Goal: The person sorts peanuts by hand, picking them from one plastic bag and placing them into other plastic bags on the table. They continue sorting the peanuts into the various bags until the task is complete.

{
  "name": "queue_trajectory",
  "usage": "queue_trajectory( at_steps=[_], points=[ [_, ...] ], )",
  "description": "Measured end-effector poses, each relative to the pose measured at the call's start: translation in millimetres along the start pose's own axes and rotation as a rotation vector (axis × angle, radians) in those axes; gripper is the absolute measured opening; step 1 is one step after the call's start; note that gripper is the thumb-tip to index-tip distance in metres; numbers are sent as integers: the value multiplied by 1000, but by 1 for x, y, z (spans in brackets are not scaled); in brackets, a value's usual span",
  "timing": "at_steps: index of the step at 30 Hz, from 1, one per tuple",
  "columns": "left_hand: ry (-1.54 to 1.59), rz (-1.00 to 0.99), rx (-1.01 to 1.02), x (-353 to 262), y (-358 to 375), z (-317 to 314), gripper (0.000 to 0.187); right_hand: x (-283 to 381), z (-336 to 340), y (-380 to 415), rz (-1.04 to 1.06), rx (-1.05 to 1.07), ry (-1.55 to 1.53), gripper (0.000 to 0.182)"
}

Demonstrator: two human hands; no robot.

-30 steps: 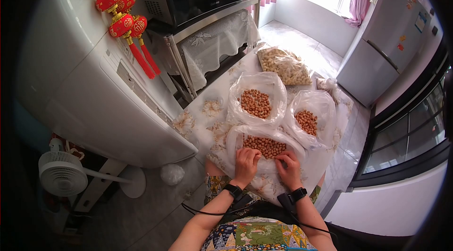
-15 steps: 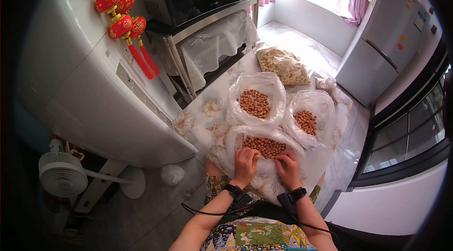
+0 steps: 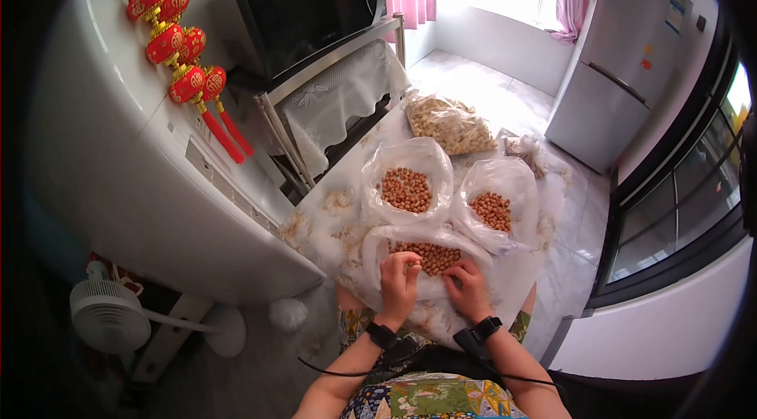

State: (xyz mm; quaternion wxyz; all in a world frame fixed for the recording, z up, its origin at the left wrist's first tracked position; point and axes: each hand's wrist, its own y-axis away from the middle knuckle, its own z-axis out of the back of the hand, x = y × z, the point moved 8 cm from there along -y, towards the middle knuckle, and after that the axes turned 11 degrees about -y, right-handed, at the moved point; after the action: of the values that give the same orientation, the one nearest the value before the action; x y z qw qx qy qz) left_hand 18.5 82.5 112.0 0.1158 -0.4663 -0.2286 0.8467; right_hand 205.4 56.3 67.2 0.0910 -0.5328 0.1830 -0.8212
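The front plastic bag (image 3: 374, 255) lies open with reddish-brown peanuts (image 3: 434, 258) inside. My left hand (image 3: 398, 283) is over its left side, fingertips pinched together; what they hold is too small to name. At the bag's right side, my right hand (image 3: 470, 293) has its fingers curled down at the edge of the peanuts, and whatever is between them is hidden. Two more open bags of similar peanuts stand behind: the back left bag (image 3: 378, 163) and the right bag (image 3: 523, 182).
A tied clear bag of pale, unshelled-looking peanuts (image 3: 453, 126) is at the table's far end, beside a small bag (image 3: 523, 148). The patterned tablecloth (image 3: 319, 218) covers the table. A microwave (image 3: 315, 13) stands left, a fridge (image 3: 607, 64) right, a fan (image 3: 110, 316) lower left.
The head view has tilted up, so the table and bags sit lower and further left. Both hands stay at the front bag, the left still pinched and the right still curled at the peanuts.
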Motion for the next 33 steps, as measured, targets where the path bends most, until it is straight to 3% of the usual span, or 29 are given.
queue_trajectory(
  at_steps=[1, 10, 15, 18, 20, 23, 27, 29, 31, 33],
  points=[
    [-22, -101, -2, -17, -8, -1, 21, 0, -1, -1, 3, 8, 3, 12],
    [-57, -390, 173, -74, -62, -98, 14, 11, 0, -4, 61, -28, -20, 20],
    [-150, -450, 208, -77, -83, -144, 13, 0, 1, 0, 82, -3, -88, 26],
    [-291, -475, 312, -71, -84, -160, 14, -4, 0, 2, 71, 7, -56, 25],
    [-534, -366, 643, -48, -73, -174, 14, -1, 1, 1, 79, -5, -73, 23],
    [-558, -397, 703, -43, -63, -167, 18, 1, -1, 2, 59, 0, -79, 22],
    [-430, -498, 640, -48, -56, -149, 24, 3, -1, 0, 95, -28, -56, 22],
    [-177, -530, 392, -77, -59, -106, 35, 6, 0, 0, 138, -56, -15, 22],
    [-122, -519, 346, -75, -50, -83, 37, 7, 2, -1, 110, -75, -55, 18],
    [-10, -339, 313, -50, -35, -64, 29, 3, 0, 0, 116, -41, -37, 17]
  ],
)
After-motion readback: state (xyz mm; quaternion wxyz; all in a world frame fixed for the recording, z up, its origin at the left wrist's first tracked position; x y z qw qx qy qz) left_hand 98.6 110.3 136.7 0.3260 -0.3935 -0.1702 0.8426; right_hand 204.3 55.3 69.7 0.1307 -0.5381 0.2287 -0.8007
